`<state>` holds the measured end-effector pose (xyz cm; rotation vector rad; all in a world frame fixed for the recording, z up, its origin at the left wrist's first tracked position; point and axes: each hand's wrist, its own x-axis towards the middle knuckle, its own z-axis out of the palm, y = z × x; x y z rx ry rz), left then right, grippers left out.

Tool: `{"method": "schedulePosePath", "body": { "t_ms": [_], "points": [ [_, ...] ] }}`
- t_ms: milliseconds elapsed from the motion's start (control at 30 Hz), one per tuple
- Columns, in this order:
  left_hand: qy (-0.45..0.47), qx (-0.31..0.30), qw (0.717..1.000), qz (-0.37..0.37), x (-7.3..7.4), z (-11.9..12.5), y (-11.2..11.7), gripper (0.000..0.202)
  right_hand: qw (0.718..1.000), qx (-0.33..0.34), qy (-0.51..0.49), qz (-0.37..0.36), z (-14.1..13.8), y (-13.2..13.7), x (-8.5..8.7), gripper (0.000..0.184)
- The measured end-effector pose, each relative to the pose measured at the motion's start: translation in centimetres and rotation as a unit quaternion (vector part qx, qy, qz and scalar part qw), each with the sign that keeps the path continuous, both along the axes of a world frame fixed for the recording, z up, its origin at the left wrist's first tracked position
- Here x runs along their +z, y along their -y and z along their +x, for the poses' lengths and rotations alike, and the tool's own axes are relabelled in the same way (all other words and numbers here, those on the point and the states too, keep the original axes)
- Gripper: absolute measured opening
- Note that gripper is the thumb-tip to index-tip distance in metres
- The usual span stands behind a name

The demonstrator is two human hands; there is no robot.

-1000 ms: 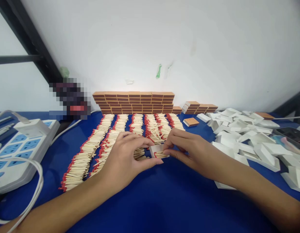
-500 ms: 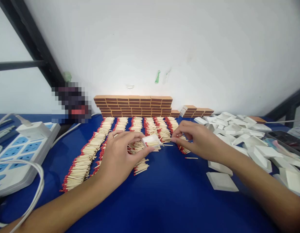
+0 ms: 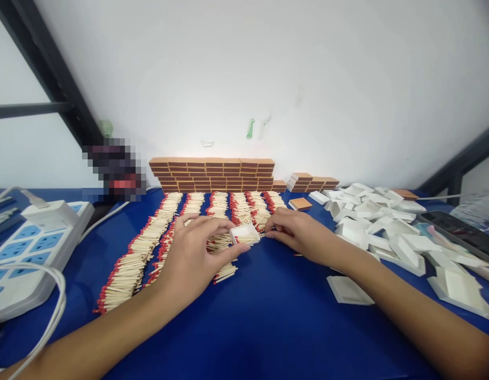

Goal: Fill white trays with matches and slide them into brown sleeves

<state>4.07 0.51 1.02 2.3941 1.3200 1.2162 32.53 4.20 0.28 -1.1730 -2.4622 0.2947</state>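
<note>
Between the thumb and fingers of my left hand (image 3: 189, 250) is a small white matchbox tray (image 3: 246, 231), tilted, with a few matches lying in it. My right hand (image 3: 302, 235) is just right of the tray, its fingertips pinched together low over the table; whatever they hold is too small to make out. Behind and under both hands run several rows of red-headed matches (image 3: 121, 274), partly covered by the left hand. A lone match lies under the right hand, mostly hidden.
A wall of closed matchboxes (image 3: 213, 174) stands at the back, with a loose matchbox (image 3: 300, 204) before a smaller stack. White trays (image 3: 387, 227) are heaped on the right beside a dark phone (image 3: 458, 232). A power strip (image 3: 34, 258) with white cables lies on the left.
My right hand has moved left, closer to the tray, uncovering a loose matchbox behind it. My left hand keeps hold of the tray. The view has shifted slightly.
</note>
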Motion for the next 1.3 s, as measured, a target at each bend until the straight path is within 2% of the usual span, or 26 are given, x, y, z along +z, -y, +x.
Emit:
{"method": "schedulePosePath", "body": {
  "t_ms": [233,367,500,667,733,833,900,1100,1300],
  "points": [
    [-0.013,-0.003,1.000,-0.003,-0.1,-0.2,-0.3,0.032,1.000,-0.007,0.023,-0.009,0.5,-0.1,0.2,0.024],
    [-0.027,-0.017,0.999,0.016,-0.6,-0.3,-0.5,0.034,0.999,-0.024,0.008,0.035,0.8,0.4,1.1,0.020],
    [-0.039,-0.054,0.997,0.039,-0.9,0.1,-0.2,0.036,0.996,-0.021,-0.052,0.066,-1.4,2.4,1.9,0.017],
    [-0.030,-0.082,0.995,0.043,-0.6,0.5,0.2,0.036,0.995,0.034,-0.078,0.054,-3.9,4.2,1.9,0.009],
    [-0.033,-0.075,0.996,0.039,-0.6,0.3,0.2,0.035,0.994,0.026,-0.082,0.062,-3.4,3.8,1.9,0.012],
    [-0.023,-0.038,0.999,0.020,-0.7,0.0,0.0,0.036,0.991,-0.027,-0.073,0.108,-1.5,2.2,1.8,0.017],
    [-0.002,-0.010,1.000,0.005,-0.7,-0.1,-0.1,0.036,0.991,-0.045,-0.047,0.117,-0.3,1.2,1.5,0.013],
    [0.015,0.005,1.000,-0.013,-0.3,-0.1,-0.2,0.030,0.998,-0.050,0.016,0.032,0.3,-0.2,0.1,0.011],
    [0.011,-0.001,1.000,-0.020,-0.2,-0.1,-0.3,0.031,0.998,-0.058,0.016,0.007,0.4,0.0,0.6,0.012]
  ]
}}
